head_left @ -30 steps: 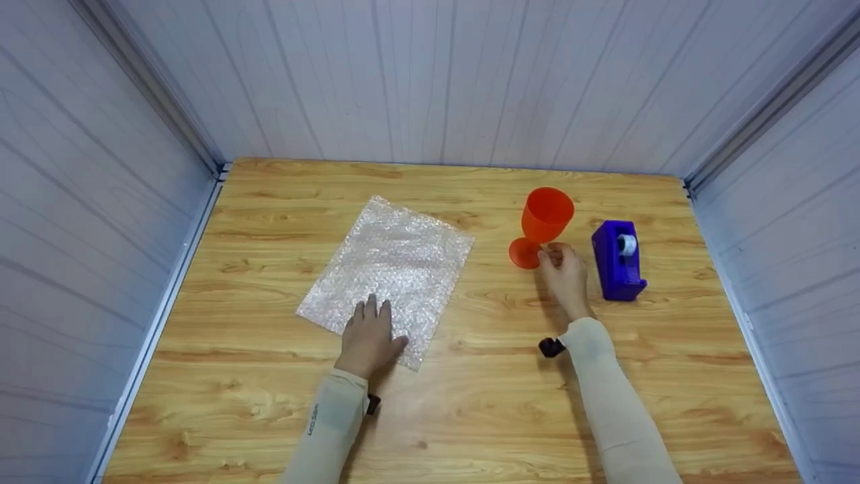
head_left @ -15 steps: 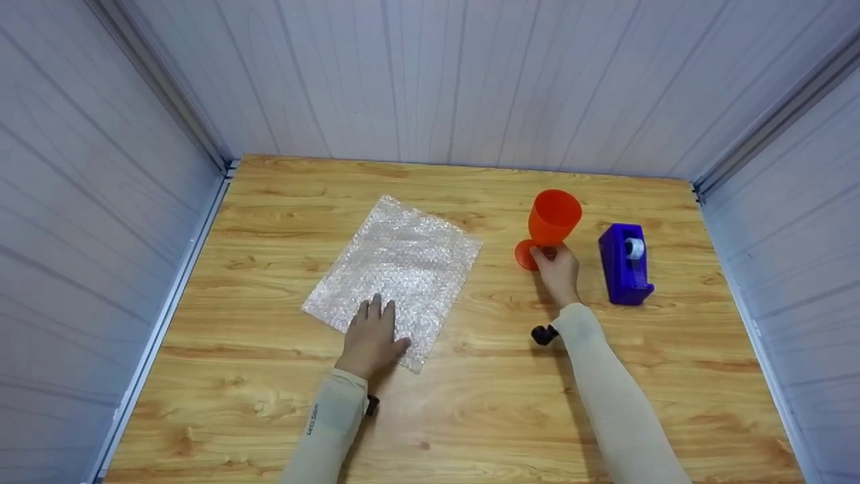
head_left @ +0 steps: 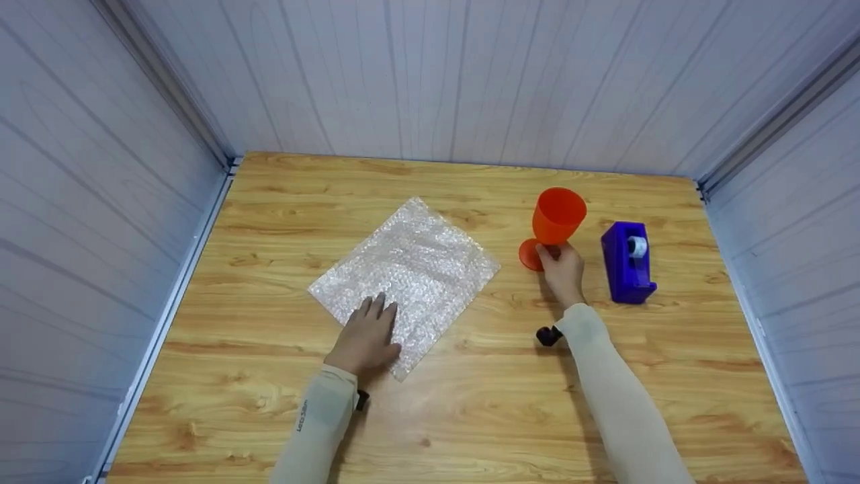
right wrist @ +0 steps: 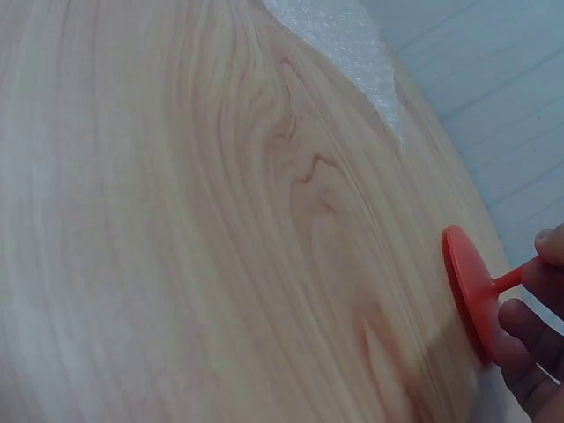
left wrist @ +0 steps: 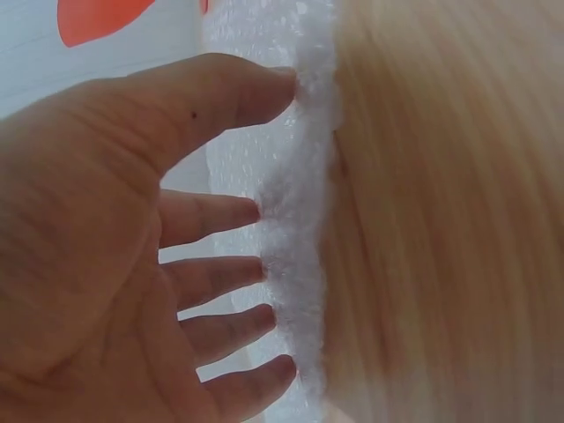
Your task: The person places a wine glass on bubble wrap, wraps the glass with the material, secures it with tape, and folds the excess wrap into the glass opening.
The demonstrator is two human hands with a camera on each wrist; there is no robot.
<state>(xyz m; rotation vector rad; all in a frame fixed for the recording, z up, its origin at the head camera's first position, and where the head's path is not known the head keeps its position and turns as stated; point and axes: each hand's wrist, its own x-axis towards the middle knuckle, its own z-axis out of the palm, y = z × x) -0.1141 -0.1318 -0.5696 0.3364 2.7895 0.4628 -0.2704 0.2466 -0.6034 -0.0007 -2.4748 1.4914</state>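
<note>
A sheet of bubble wrap (head_left: 416, 269) lies flat and turned at an angle on the wooden table. My left hand (head_left: 366, 334) rests on its near edge with fingers spread; in the left wrist view the fingertips of the hand (left wrist: 176, 264) touch the bubble wrap (left wrist: 295, 194). To the right, my right hand (head_left: 563, 272) pinches the stem of an orange goblet (head_left: 559, 215), which stands on its round base. The right wrist view shows the fingers (right wrist: 538, 339) of that hand round the thin stem, beside the goblet's base (right wrist: 473, 286).
A blue tape dispenser (head_left: 626, 265) with a white roll stands just right of the goblet and right hand. Pale panel walls (head_left: 430, 81) enclose the wooden table (head_left: 470, 417) at the back and both sides.
The bubble wrap has turned clockwise under my left hand, its far corners shifting right. My right fingers have closed round the goblet's stem. The whole head view has shifted slightly.
</note>
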